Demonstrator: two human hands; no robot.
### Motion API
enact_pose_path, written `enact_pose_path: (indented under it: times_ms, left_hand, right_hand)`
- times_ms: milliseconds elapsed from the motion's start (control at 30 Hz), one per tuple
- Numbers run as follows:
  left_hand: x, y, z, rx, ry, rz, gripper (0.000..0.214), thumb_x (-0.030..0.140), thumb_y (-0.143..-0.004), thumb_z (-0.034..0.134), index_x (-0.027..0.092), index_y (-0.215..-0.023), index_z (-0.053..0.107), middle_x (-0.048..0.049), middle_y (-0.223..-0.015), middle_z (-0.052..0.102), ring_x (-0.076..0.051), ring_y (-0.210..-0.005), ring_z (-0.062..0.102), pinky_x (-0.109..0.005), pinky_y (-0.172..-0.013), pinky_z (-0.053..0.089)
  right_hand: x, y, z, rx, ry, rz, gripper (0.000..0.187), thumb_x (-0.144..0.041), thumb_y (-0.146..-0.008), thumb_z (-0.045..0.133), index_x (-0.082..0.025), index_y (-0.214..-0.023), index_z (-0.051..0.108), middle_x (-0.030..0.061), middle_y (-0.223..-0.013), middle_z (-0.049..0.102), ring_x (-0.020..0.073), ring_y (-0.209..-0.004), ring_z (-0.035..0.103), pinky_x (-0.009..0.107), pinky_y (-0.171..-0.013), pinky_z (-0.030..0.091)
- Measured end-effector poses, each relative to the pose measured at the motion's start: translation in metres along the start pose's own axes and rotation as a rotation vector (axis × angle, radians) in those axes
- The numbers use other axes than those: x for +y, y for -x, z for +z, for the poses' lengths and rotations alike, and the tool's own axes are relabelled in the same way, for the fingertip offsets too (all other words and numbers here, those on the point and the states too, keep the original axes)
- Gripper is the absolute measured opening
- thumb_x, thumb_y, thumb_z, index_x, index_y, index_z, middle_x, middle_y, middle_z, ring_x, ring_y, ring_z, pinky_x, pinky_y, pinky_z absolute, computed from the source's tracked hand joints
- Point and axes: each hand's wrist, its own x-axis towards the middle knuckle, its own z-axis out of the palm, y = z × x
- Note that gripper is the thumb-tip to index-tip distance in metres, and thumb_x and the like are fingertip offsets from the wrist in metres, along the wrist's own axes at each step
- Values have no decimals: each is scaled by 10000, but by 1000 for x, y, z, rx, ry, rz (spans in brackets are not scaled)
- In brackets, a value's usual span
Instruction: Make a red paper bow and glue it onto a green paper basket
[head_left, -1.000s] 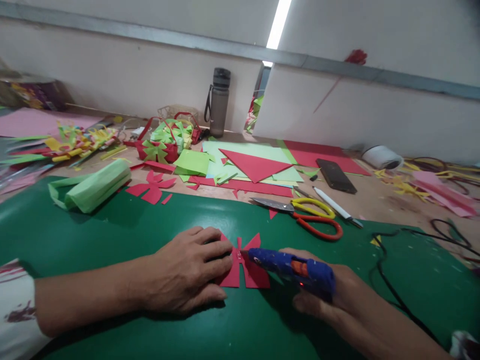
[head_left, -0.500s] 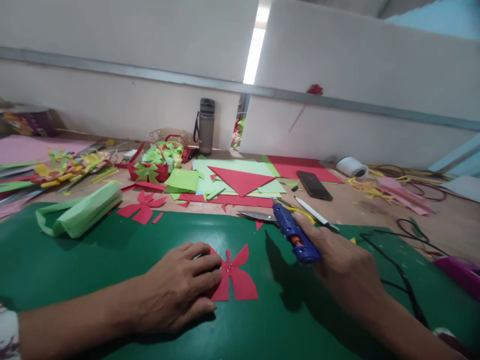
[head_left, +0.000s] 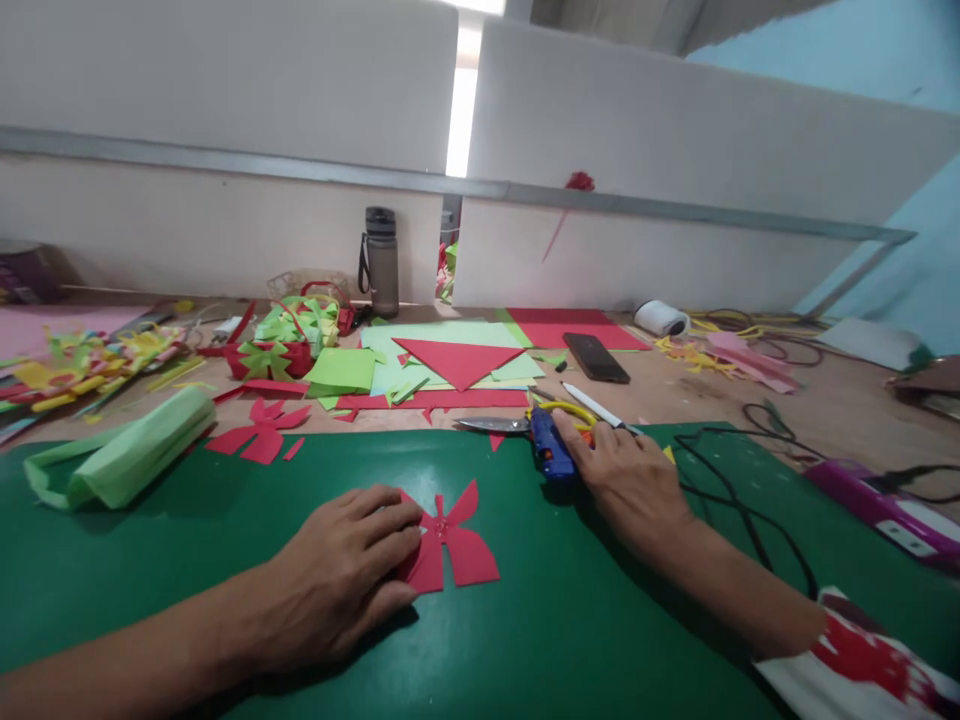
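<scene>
On the green mat (head_left: 285, 560) lies a red paper flower (head_left: 471, 562) with glossy clear spots at its centre. My left hand (head_left: 360, 560) rests over its left petals, fingers curved and holding it against the mat. My right hand (head_left: 626, 480) grips a blue glue gun (head_left: 553, 452) low at the mat's far edge, its nozzle pointing away. Touching or just behind it is a pair of scissors (head_left: 495, 425) with yellow handles, blades to the left. A white pen (head_left: 592, 405) lies behind my right fingers.
Another red paper flower (head_left: 261, 432) and a light green roll (head_left: 142, 450) lie left. Behind are paper sheets (head_left: 461, 360), a red basket (head_left: 259, 360), a bottle (head_left: 384, 265) and a phone (head_left: 596, 357). Black cable (head_left: 739, 500) and a purple power strip (head_left: 877, 505) are on the right.
My right hand has lowered the glue gun toward the mat's far edge, by the scissors. My left hand stays on the red paper flower. The view has turned slightly right.
</scene>
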Motion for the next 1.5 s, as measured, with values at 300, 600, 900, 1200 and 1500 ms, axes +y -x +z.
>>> enact_pose_path:
  times_ms: [300, 600, 900, 1200, 1500]
  left_hand:
    - [-1, 1, 1, -40, 41, -11, 242, 331, -945, 422, 145, -997, 567, -117, -1090, 620, -270, -1007, 519, -442, -847, 455]
    - [-1, -1, 0, -12, -1, 5, 235, 322, -944, 424, 148, -961, 581, -120, -1062, 633, -266, -991, 537, -424, -838, 466]
    - [-3, 1, 2, 11, -21, 7, 212, 338, -940, 437, 180, -973, 574, -107, -1044, 635, -244, -1004, 542, -390, -858, 462]
    - [-4, 1, 1, -49, 37, -22, 219, 309, -943, 423, 156, -960, 579, -111, -1065, 622, -255, -995, 518, -409, -848, 444]
    - [-4, 1, 1, -47, 42, -29, 199, 310, -937, 435, 162, -942, 568, -103, -1065, 623, -249, -996, 525, -408, -872, 432]
  right_hand:
    - [15, 3, -24, -7, -253, 4, 524, -55, -755, 586, -170, -1265, 555, 167, -1221, 617, 352, -1000, 605, 503, -822, 430]
    - [-32, -37, -62, -250, -1036, -167, 250, -139, -884, 454, -127, -1077, 612, 135, -1055, 667, 234, -917, 617, 310, -747, 433]
    - [-36, -74, -47, -697, -1337, -239, 259, -333, -813, 567, -165, -616, 579, -2, -553, 557, 133, -532, 511, 228, -472, 317]
    - [-34, -79, -40, -1051, -1804, -276, 164, -220, -864, 473, -159, -918, 616, -23, -600, 588, 84, -524, 575, 184, -538, 451]
    - [-36, -94, -32, -1283, -1903, -607, 178, -207, -850, 563, -125, -987, 644, 3, -702, 647, 70, -566, 583, 197, -583, 451]
